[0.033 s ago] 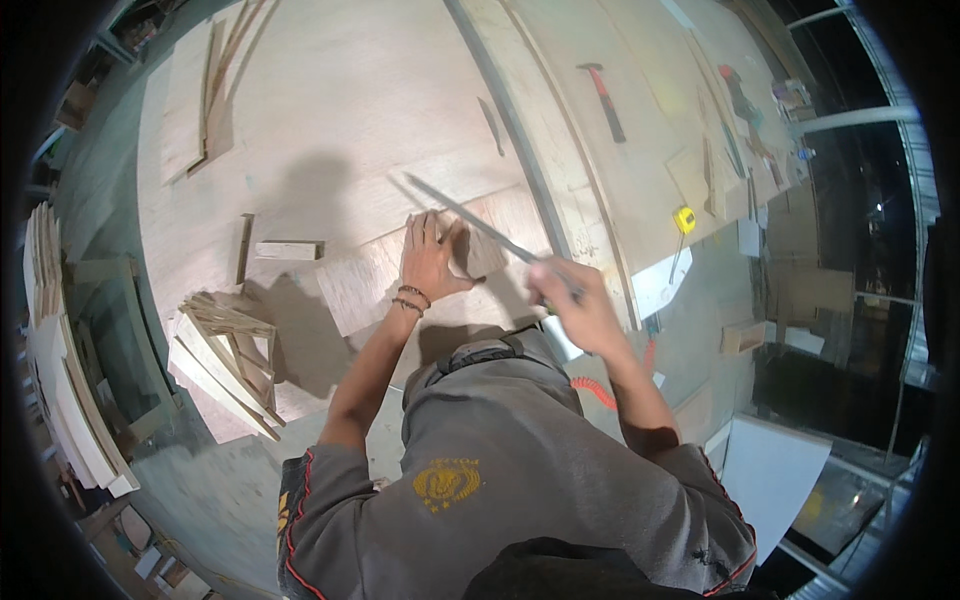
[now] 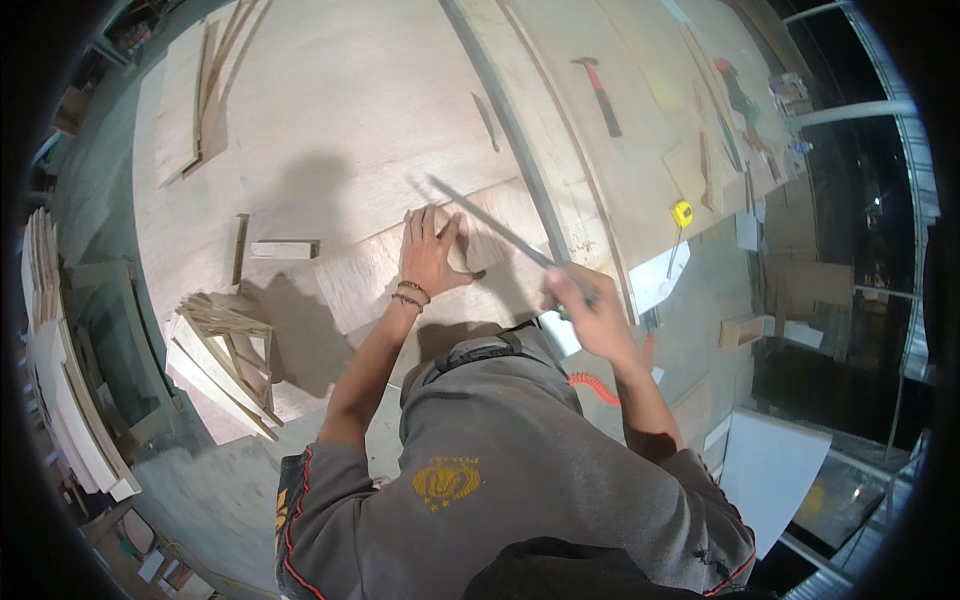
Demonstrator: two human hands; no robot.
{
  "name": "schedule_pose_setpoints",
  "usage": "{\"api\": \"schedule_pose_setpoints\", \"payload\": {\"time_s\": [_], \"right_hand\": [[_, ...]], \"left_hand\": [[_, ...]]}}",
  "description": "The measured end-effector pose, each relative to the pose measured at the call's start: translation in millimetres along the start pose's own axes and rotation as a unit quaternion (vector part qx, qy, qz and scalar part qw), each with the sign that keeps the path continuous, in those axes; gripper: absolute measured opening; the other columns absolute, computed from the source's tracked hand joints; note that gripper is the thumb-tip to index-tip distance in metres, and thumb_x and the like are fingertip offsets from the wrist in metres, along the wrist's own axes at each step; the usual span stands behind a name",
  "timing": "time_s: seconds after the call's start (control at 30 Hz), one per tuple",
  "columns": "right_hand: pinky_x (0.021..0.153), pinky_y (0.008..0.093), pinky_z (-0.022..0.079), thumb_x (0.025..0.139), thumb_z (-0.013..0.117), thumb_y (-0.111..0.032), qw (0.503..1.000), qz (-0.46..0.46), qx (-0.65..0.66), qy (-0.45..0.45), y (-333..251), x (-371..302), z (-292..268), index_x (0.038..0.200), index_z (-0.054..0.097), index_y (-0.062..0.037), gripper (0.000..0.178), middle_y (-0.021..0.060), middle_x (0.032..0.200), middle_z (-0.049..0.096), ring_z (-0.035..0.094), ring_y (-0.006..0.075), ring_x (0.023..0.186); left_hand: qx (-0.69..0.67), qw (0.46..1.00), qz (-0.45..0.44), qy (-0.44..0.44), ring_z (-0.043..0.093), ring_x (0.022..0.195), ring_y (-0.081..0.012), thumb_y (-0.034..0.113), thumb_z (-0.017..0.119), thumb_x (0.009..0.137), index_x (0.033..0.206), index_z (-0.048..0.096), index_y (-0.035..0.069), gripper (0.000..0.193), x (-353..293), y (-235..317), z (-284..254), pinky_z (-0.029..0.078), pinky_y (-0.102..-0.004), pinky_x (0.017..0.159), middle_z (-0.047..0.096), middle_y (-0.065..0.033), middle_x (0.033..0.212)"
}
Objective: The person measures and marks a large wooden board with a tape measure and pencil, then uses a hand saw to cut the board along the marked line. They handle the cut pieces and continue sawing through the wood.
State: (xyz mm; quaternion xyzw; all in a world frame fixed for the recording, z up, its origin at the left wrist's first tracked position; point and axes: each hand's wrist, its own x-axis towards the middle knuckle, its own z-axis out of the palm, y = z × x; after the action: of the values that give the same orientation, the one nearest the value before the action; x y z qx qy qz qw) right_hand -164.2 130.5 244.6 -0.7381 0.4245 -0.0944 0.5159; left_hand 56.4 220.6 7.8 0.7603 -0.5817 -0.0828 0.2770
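My left hand (image 2: 432, 258) lies on a pale plywood piece (image 2: 365, 285), thumb and fingers spread apart and pressing on its surface. Beaded bracelets circle that wrist. In my closed right hand (image 2: 595, 315) is a long, narrow grey blade (image 2: 490, 222), slanting up and left past the left fingertips, over the plywood. The handle is mostly hidden inside the fist, with a bit of green showing. Beneath the piece spreads a large plywood sheet (image 2: 300, 120) that covers the worktable.
A short wood block (image 2: 285, 249) and a thin stick (image 2: 240, 248) lie leftward, near a stack of wood strips (image 2: 225, 350). Beyond a long dark-edged rail (image 2: 500, 110) rest a red-and-black hammer (image 2: 600, 95) and a yellow tape measure (image 2: 682, 213). An orange coiled hose (image 2: 594, 387) hangs by my waist.
My right hand has drawn the grey blade a little to the right and toward me. The left hand keeps its place on the plywood piece.
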Motion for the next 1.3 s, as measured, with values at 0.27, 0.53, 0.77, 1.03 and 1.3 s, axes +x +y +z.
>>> {"api": "schedule_pose_setpoints", "payload": {"time_s": [0.27,0.53,0.77,1.03,1.3], "right_hand": [[0.066,0.0331,0.048,0.109,0.057,-0.046,0.984,0.122,-0.033,0.128,84.0,-52.1,-34.5,0.084,0.069,-0.0004,0.053,0.0046,0.069,0.065,0.059,0.0134,0.067],[0.068,0.0360,0.050,0.108,0.057,-0.044,0.984,0.096,-0.053,0.143,105.5,-47.4,-30.9,0.086,0.070,0.0018,0.053,0.0083,0.067,0.065,0.062,0.0167,0.068],[0.069,0.0384,0.050,0.107,0.058,-0.044,0.982,0.122,-0.051,0.136,92.3,-35.2,-39.1,0.088,0.071,0.0037,0.053,0.0100,0.067,0.065,0.062,0.0188,0.067],[0.063,0.0318,0.044,0.110,0.052,-0.038,0.985,0.110,-0.026,0.133,100.2,-26.3,-38.3,0.079,0.066,-0.0005,0.051,0.0036,0.068,0.061,0.055,0.0129,0.065],[0.066,0.0332,0.045,0.109,0.052,-0.040,0.986,0.090,-0.032,0.137,92.2,3.9,-31.9,0.078,0.066,-0.0005,0.052,0.0042,0.068,0.062,0.056,0.0138,0.067]], "left_hand": [[0.033,0.999,0.025,-0.030,0.039,0.140,-0.0490,0.062,0.093,0.053,0.148,0.061,0.011,0.112,13.9,-0.9,5.2,0.027,-0.0667,0.125,0.044,-0.0279,0.148],[0.056,0.997,0.043,-0.018,0.042,0.134,-0.0477,0.059,0.095,0.050,0.147,0.061,0.010,0.113,15.7,-3.6,7.3,0.034,-0.0627,0.120,0.046,-0.0272,0.145],[0.040,0.997,0.064,0.009,0.045,0.128,-0.0464,0.059,0.096,0.049,0.142,0.066,0.009,0.110,17.8,-8.1,11.5,0.042,-0.0574,0.113,0.049,-0.0269,0.142],[0.060,0.997,0.051,0.008,0.043,0.132,-0.0483,0.059,0.095,0.049,0.145,0.065,0.011,0.111,25.9,-12.7,9.1,0.042,-0.0571,0.115,0.048,-0.0269,0.146],[0.077,0.997,0.016,-0.028,0.041,0.136,-0.0472,0.062,0.093,0.052,0.150,0.061,0.014,0.113,54.2,-36.3,2.8,0.039,-0.0561,0.120,0.047,-0.0249,0.151]]}}
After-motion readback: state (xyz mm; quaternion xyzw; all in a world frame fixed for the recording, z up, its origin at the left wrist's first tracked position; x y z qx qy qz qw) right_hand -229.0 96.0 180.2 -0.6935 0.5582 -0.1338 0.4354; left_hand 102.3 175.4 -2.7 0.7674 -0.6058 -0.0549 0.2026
